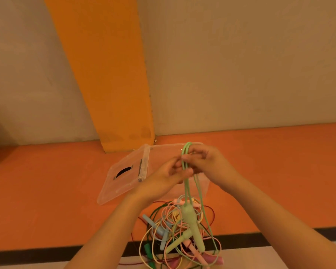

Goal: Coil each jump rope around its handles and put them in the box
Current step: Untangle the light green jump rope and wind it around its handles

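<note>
Green rope (pixel 187 188) pinched, grip of left hand (pixel 168 174) and right hand (pixel 205 162); handles (pixel 194 229) dangling.

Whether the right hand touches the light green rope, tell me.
Touching. Head view: the right hand grips the light green rope, fingers curled round its looped strands.

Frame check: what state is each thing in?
green rope: uncoiled, held up, handles dangling.
box: open.
lid: off, lying left of box.
other ropes: tangled pile on floor.
left hand: pinches green rope.
right hand: holds green rope.
</note>
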The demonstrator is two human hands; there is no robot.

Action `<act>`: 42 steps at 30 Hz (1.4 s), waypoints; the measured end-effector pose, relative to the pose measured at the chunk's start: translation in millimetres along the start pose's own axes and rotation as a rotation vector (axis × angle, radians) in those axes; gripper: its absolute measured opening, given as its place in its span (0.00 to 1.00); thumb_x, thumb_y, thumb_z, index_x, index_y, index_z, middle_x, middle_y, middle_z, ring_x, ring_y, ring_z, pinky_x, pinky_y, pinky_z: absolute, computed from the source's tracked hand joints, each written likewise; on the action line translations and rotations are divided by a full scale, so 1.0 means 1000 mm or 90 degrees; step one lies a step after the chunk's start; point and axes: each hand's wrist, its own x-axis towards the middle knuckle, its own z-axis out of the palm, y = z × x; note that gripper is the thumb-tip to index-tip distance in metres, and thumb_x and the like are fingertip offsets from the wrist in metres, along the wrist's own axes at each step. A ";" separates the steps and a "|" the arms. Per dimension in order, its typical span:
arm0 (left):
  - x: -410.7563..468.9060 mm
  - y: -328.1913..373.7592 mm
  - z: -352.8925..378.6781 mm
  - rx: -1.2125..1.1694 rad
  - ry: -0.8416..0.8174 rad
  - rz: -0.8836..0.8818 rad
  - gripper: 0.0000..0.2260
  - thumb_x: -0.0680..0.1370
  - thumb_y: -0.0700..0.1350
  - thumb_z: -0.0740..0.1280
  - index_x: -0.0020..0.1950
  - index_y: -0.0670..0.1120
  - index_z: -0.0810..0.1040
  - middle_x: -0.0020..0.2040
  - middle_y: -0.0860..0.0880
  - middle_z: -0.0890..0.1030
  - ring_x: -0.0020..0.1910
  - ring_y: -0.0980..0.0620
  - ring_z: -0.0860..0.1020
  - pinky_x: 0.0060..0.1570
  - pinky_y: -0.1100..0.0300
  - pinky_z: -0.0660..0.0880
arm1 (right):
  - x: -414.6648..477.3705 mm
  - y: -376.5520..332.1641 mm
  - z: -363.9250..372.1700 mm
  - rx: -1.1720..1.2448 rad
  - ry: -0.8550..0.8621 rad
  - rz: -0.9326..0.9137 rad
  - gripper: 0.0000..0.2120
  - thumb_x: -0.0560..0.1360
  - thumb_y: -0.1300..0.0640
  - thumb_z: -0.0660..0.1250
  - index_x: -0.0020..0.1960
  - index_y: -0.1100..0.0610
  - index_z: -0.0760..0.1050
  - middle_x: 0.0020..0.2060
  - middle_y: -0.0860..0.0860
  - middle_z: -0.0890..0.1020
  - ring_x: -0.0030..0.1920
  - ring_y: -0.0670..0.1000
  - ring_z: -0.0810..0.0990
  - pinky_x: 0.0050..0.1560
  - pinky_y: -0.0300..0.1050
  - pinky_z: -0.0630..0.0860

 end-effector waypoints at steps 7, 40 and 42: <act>0.009 -0.025 0.009 0.117 0.006 -0.024 0.10 0.82 0.39 0.59 0.47 0.45 0.79 0.45 0.52 0.83 0.47 0.61 0.79 0.50 0.68 0.73 | 0.012 -0.021 -0.006 0.107 0.137 -0.062 0.03 0.78 0.66 0.63 0.47 0.64 0.75 0.38 0.57 0.84 0.39 0.51 0.85 0.42 0.43 0.82; 0.006 -0.024 -0.010 0.119 0.035 -0.012 0.10 0.83 0.40 0.57 0.49 0.40 0.77 0.35 0.48 0.79 0.33 0.58 0.77 0.38 0.66 0.74 | 0.016 -0.004 0.003 0.227 0.175 -0.038 0.08 0.80 0.61 0.61 0.45 0.61 0.77 0.40 0.56 0.83 0.42 0.51 0.84 0.41 0.37 0.80; 0.008 -0.030 -0.008 0.155 0.032 -0.016 0.10 0.82 0.38 0.59 0.44 0.44 0.76 0.34 0.50 0.79 0.33 0.58 0.78 0.39 0.63 0.74 | 0.016 -0.001 0.003 0.146 0.181 0.008 0.09 0.80 0.59 0.61 0.44 0.61 0.78 0.41 0.56 0.82 0.41 0.49 0.83 0.40 0.37 0.80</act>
